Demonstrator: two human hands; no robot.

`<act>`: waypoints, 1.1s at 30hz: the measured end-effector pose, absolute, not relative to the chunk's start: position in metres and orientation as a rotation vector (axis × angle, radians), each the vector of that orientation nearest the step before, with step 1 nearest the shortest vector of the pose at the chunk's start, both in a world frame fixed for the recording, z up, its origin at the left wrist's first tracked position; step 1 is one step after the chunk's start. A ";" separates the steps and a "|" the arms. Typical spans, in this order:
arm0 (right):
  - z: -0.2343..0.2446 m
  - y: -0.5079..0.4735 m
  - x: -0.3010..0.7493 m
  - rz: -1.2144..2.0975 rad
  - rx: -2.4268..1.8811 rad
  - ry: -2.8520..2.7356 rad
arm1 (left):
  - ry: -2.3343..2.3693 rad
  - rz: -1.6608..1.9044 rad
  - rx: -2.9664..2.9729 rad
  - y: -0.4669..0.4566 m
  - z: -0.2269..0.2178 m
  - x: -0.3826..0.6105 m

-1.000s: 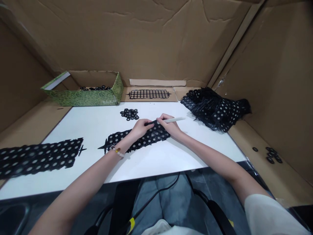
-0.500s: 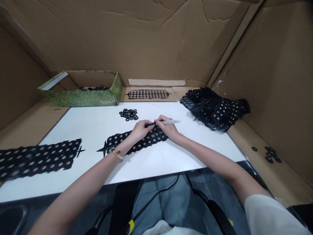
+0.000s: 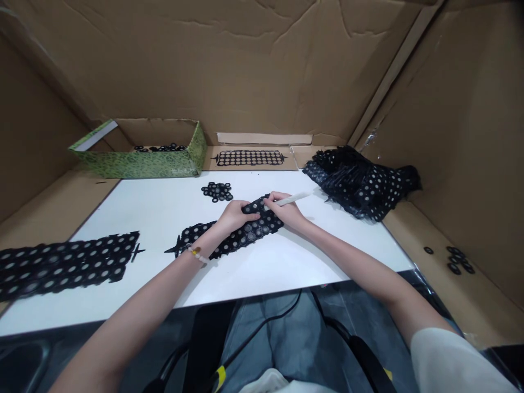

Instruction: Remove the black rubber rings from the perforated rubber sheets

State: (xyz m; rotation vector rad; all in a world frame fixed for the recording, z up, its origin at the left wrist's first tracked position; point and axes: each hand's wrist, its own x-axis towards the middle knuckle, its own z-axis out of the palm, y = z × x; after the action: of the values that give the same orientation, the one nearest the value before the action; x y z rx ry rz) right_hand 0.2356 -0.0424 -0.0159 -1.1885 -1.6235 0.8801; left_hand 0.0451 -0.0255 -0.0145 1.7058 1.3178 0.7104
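Observation:
A black sheet with rows of round holes (image 3: 252, 232) lies at the middle of the white table, its far edge lifted a little. My left hand (image 3: 235, 217) pinches that far edge, thumb on top, with the other fingers hidden behind it. In my right hand (image 3: 284, 208) is a white pen-like stick (image 3: 295, 198), slanting up to the right. Its tip is hidden by my fingers at the sheet's far right part. Just beyond my left hand sits a small heap of black rings (image 3: 216, 191). Grey discs show in some of the sheet's holes.
Another holed black sheet (image 3: 69, 265) lies at the left. Behind stand a green box (image 3: 139, 164) with rings inside and a card bearing a holed black piece (image 3: 250, 158). A pile of black sheets (image 3: 364, 183) is at the right, with loose rings (image 3: 458, 259) nearer me. Cardboard walls (image 3: 262, 71) surround the table.
The sheet's far edge has opened out flatter and shows more of its holes. My right hand and the white stick have shifted slightly right, and the stick tilts up more.

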 end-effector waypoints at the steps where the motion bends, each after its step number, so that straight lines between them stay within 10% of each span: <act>1: -0.016 -0.042 0.236 0.882 -1.188 -1.625 | 1.305 0.715 1.685 -0.026 -0.015 0.045; 33: -0.025 -0.039 0.235 0.754 -1.208 -1.691 | 1.349 0.820 1.744 -0.014 -0.021 0.038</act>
State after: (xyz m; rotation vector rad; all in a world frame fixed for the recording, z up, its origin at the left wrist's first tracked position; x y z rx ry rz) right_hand 0.2350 -0.0388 -0.0252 -1.2082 -1.6914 0.7544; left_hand 0.0376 -0.0136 -0.0214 1.7441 1.3492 0.8200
